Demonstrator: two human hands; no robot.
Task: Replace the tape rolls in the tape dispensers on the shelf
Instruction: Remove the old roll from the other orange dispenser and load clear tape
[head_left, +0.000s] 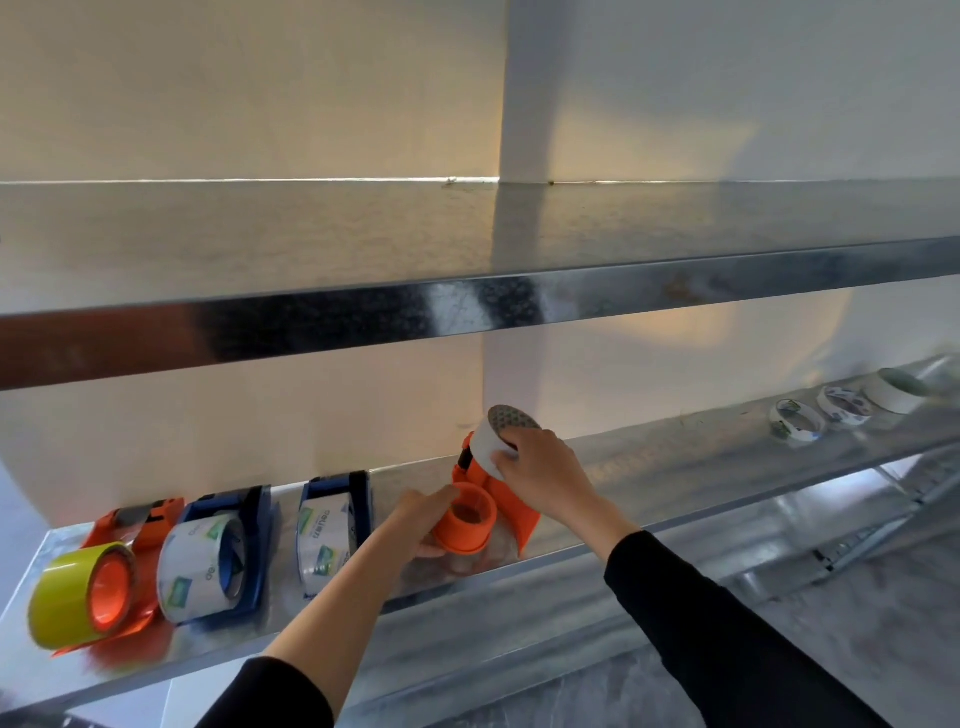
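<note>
An orange tape dispenser (511, 506) lies on the metal shelf (675, 457), its round orange hub (467, 519) bare of tape. My left hand (421, 517) grips the hub from the left. My right hand (540, 467) holds a white tape roll (496, 436) just above the dispenser's far end. To the left stand an orange dispenser with a yellow roll (78, 592) and two blue dispensers with clear printed rolls (208, 556) (327, 530).
Three spent tape cores (795, 422) (844, 406) (898, 389) lie on the same shelf at the far right. An upper metal shelf (467, 306) overhangs the work area. The wall stands close behind the dispensers.
</note>
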